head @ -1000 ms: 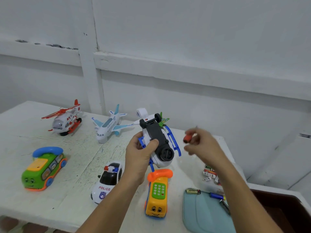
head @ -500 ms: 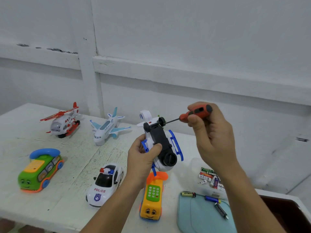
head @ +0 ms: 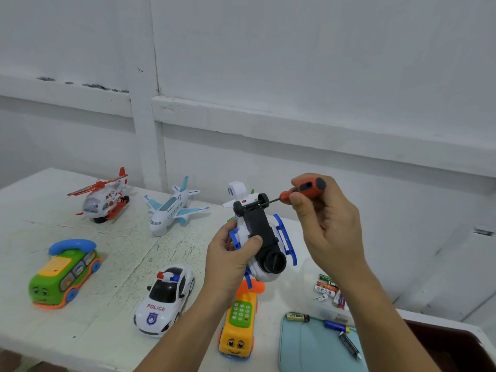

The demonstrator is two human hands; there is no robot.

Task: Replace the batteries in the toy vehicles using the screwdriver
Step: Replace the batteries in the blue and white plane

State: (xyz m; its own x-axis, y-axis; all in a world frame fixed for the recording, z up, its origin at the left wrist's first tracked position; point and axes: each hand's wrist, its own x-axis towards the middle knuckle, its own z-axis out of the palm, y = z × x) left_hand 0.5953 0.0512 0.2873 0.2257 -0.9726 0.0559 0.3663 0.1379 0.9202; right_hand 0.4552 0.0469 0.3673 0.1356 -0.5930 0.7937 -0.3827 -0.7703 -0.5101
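Left hand (head: 230, 261): clasped the helicopter (head: 257, 232) round its white body, thumb lying across the black underside.
Right hand (head: 327, 229): fingers curled round the orange-and-black handle of the screwdriver (head: 303, 190).
Screwdriver: right of centre; long axis ran from upper right down to lower left, thin shaft pointing left at the top end of the black underside, beside a small wheel. Whether the tip sat in a screw could not be told.
Helicopter: centre of the frame, held up off the table, belly turned to the camera; long axis ran from upper left to lower right, white tail at the top, round black part at the bottom, blue skids on both sides.
Table (head: 107, 342): white, scuffed, across the lower frame.
On it, left to right: green phone bus (head: 64, 275), red helicopter (head: 103, 198), police car (head: 165, 299), plane (head: 171, 209), orange phone bus (head: 237, 328) under the left wrist.
Lower right: heap of batteries (head: 328, 291); a teal mat (head: 308, 347) with three more loose cells along its top edge.
Room: white wall (head: 268, 63) with a ledge across it, just behind the table.
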